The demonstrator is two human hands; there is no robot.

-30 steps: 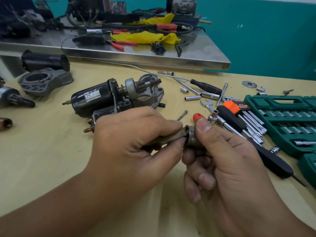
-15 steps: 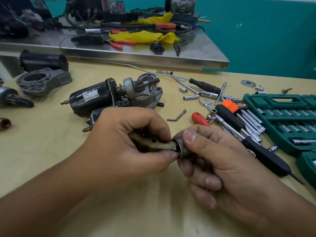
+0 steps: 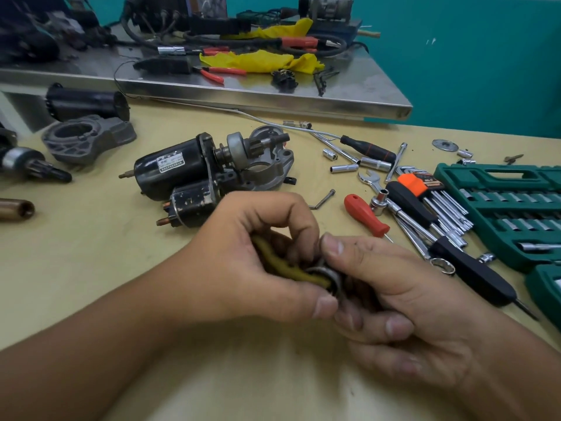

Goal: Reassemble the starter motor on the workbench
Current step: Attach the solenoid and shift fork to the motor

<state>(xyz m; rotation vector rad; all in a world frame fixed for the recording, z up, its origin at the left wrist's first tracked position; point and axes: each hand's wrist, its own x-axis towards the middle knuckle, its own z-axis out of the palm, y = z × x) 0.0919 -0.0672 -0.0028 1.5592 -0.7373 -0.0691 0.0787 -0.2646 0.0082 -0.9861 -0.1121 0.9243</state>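
Fitting metal ring [image 3: 326, 276] onto yellowish part [image 3: 285, 268]; both pinched between left hand [image 3: 243, 265] and right hand [image 3: 403, 302]. Next, probably: seat squarely.

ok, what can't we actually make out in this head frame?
- The small part held between the left hand and the right hand: mostly covered by fingers, only a yellowish piece and a metal ring show.
- Label on the starter motor: too small to read.
- Green socket case: cut off by the right edge.
- Dark parts at the left edge: cropped.
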